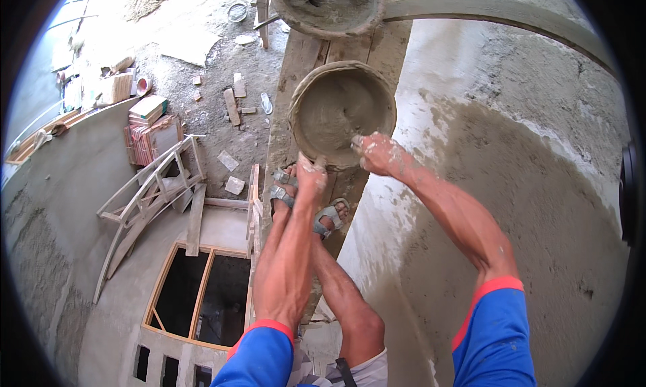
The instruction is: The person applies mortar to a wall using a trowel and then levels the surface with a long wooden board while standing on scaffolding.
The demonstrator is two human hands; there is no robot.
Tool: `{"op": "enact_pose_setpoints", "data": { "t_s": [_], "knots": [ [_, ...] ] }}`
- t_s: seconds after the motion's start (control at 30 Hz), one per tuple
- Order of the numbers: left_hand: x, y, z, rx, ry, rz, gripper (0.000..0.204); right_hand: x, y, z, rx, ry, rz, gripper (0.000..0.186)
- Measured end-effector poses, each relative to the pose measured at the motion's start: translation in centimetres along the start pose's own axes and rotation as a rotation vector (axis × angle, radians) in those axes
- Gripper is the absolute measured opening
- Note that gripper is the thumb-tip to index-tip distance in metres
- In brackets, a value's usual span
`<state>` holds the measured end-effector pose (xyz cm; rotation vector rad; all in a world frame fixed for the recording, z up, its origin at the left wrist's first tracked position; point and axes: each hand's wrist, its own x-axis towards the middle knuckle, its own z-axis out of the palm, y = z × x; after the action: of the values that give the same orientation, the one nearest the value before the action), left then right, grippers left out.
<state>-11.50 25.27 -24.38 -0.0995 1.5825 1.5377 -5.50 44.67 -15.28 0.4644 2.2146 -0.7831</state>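
Note:
A round, mortar-crusted basin point(296, 111) stands on the wooden planks point(282, 97) in front of me, with wet grey mortar point(336, 111) inside. My left hand point(311, 175) is closed on its near rim. At the basin's near right side, my right hand point(380, 154) is curled into a closed grip, its fingers smeared with mortar. What that hand holds, if anything, is hidden by the fingers. My sandalled feet are on the planks just below the basin.
A second mortar basin point(326, 10) sits farther along the planks. Beside it, a curved strip point(498, 20) reaches toward the partly plastered wall point(511, 205) on my right. Lower left are a wooden-framed opening point(210, 252) and a curved wooden frame point(151, 192); stacked tiles point(153, 141) stand beyond.

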Motion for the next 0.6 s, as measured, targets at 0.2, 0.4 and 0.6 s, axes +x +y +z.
{"op": "enact_pose_setpoints", "data": {
  "t_s": [0.2,0.4,0.6],
  "knots": [
    [3.3,5.0,-4.9,0.28,-0.104,-0.12,0.047,-4.1,-3.9,-7.3,-0.106,0.094,0.084,0.028],
    [2.4,-1.6,-0.7,-0.309,0.319,-0.023,0.058,3.5,-1.9,-7.9,-0.522,0.443,-0.048,0.021],
    [2.6,-1.3,0.3,-0.493,0.152,-0.264,0.027,5.2,-0.3,-6.6,-0.488,0.243,-0.125,0.014]
  ]
}}
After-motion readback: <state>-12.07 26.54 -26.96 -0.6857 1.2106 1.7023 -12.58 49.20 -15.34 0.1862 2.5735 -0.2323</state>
